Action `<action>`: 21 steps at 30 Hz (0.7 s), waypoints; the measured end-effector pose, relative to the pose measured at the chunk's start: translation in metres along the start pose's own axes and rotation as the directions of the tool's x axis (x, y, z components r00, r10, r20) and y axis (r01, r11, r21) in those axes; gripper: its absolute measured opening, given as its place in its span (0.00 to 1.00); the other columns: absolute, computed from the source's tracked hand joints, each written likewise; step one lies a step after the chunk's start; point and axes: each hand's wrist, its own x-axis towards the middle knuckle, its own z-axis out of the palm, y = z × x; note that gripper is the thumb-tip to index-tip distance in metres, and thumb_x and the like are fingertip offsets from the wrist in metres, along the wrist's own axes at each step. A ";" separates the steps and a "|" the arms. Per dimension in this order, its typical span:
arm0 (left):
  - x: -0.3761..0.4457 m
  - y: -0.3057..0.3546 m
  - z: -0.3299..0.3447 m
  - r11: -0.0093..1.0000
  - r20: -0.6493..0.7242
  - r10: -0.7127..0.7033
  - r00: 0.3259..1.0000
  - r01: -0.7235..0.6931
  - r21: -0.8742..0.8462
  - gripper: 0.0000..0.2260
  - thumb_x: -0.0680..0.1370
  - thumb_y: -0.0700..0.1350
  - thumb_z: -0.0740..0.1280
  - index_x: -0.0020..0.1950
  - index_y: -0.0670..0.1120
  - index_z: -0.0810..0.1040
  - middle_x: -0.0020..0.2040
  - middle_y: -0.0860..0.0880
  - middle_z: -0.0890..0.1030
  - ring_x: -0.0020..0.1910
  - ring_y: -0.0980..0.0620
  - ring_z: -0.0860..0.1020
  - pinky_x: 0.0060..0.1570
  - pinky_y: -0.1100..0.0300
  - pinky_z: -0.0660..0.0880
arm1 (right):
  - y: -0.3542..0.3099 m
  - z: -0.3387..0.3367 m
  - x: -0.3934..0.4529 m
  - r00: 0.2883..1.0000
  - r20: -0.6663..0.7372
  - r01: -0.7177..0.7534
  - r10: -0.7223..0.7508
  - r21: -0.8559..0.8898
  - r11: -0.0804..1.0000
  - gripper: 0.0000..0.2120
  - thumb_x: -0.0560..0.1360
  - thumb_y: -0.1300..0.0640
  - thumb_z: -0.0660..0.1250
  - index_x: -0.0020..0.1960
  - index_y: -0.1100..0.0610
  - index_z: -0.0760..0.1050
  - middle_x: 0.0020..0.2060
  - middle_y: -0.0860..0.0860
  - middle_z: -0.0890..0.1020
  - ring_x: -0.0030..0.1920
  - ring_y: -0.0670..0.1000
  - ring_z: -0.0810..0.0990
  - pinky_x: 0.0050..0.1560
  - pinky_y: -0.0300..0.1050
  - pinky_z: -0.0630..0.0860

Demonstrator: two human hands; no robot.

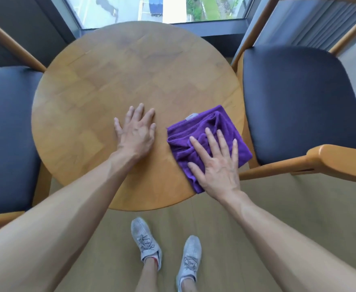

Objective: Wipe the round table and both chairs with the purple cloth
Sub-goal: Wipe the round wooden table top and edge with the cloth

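The step in hand appears to be wiping the table, and the chairs look not yet reached. To do it well, keep the palm flat on the cloth with even downward pressure, and run overlapping strokes from the near rim toward the far rim by the window, so that no strip of wood is missed. Because part of the cloth overhangs the near-right rim, draw it fully onto the top before pushing, or it may drag off the edge. Nearest the camera, the right hand lies open on the cloth, fingers spread and straight, palm pressing down; it grips nothing, it only pins the fabric to the wood. The cloth is folded and bunched into ridges between the fingers, with a pale tag at its far edge. Just beside it, not touching it, the left hand rests bare on the table, fingers spread, palm down, apparently as a brace. The left chair and right chair stand close against the table on either side, their dark seats bare.
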 end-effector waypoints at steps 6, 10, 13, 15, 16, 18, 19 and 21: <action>0.000 0.012 -0.001 0.998 -0.027 -0.015 1.000 0.017 0.054 0.22 0.82 0.53 0.59 0.77 0.54 0.64 0.81 0.49 0.56 0.80 0.46 0.51 0.75 0.33 0.48 | -0.060 0.020 -0.046 0.988 -0.076 0.145 -0.138 0.110 0.983 0.34 0.73 0.35 0.62 0.77 0.38 0.58 0.80 0.49 0.54 0.80 0.55 0.51 0.74 0.69 0.52; 0.003 0.016 0.005 0.996 -0.082 0.010 0.997 -0.002 0.088 0.25 0.79 0.56 0.65 0.74 0.51 0.66 0.79 0.45 0.59 0.80 0.45 0.53 0.75 0.36 0.48 | -0.054 0.022 -0.048 0.995 -0.096 0.005 0.014 0.188 0.982 0.32 0.76 0.38 0.61 0.78 0.41 0.57 0.80 0.48 0.54 0.80 0.50 0.51 0.76 0.64 0.51; 0.014 0.018 0.005 0.995 -0.077 0.069 0.995 -0.063 0.079 0.28 0.77 0.57 0.67 0.75 0.52 0.66 0.79 0.46 0.59 0.80 0.46 0.53 0.75 0.37 0.48 | -0.047 0.019 -0.035 0.970 -0.104 -0.191 0.220 0.233 0.953 0.33 0.76 0.39 0.60 0.79 0.43 0.57 0.80 0.50 0.54 0.79 0.51 0.52 0.77 0.63 0.48; 0.026 0.018 0.002 0.987 -0.047 0.142 0.989 -0.138 0.087 0.29 0.77 0.57 0.68 0.76 0.54 0.65 0.80 0.47 0.58 0.80 0.47 0.52 0.76 0.38 0.48 | -0.038 0.016 -0.019 0.918 -0.108 -0.340 0.381 0.280 0.898 0.33 0.76 0.39 0.59 0.79 0.44 0.58 0.80 0.52 0.55 0.79 0.53 0.53 0.76 0.64 0.50; 0.033 0.017 -0.001 0.979 -0.028 0.183 0.983 -0.179 0.100 0.30 0.76 0.58 0.68 0.77 0.55 0.64 0.81 0.48 0.57 0.80 0.48 0.51 0.76 0.38 0.47 | -0.032 0.014 -0.010 0.891 -0.112 -0.388 0.440 0.315 0.866 0.32 0.76 0.40 0.60 0.78 0.45 0.59 0.79 0.53 0.55 0.79 0.54 0.53 0.76 0.65 0.52; 0.048 0.018 -0.007 0.963 0.023 0.244 0.969 -0.245 0.114 0.33 0.75 0.61 0.68 0.78 0.58 0.62 0.82 0.50 0.54 0.81 0.49 0.49 0.76 0.37 0.46 | -0.018 0.009 0.007 0.856 -0.135 -0.422 0.498 0.372 0.826 0.31 0.78 0.43 0.64 0.78 0.48 0.61 0.79 0.55 0.57 0.78 0.57 0.55 0.74 0.65 0.58; 0.057 0.019 -0.010 0.958 0.054 0.261 0.964 -0.266 0.110 0.35 0.75 0.63 0.68 0.79 0.59 0.60 0.82 0.51 0.52 0.81 0.49 0.48 0.76 0.36 0.45 | -0.010 0.007 0.015 0.847 -0.151 -0.424 0.510 0.386 0.819 0.31 0.78 0.45 0.65 0.78 0.50 0.61 0.78 0.56 0.57 0.78 0.59 0.56 0.73 0.64 0.60; 0.075 0.023 -0.016 0.944 0.122 0.297 0.947 -0.310 0.111 0.38 0.73 0.66 0.68 0.79 0.61 0.57 0.82 0.52 0.49 0.81 0.50 0.45 0.75 0.33 0.43 | 0.003 0.001 0.034 0.824 -0.169 -0.445 0.541 0.399 0.802 0.31 0.77 0.47 0.66 0.77 0.52 0.62 0.77 0.58 0.58 0.76 0.61 0.58 0.72 0.61 0.62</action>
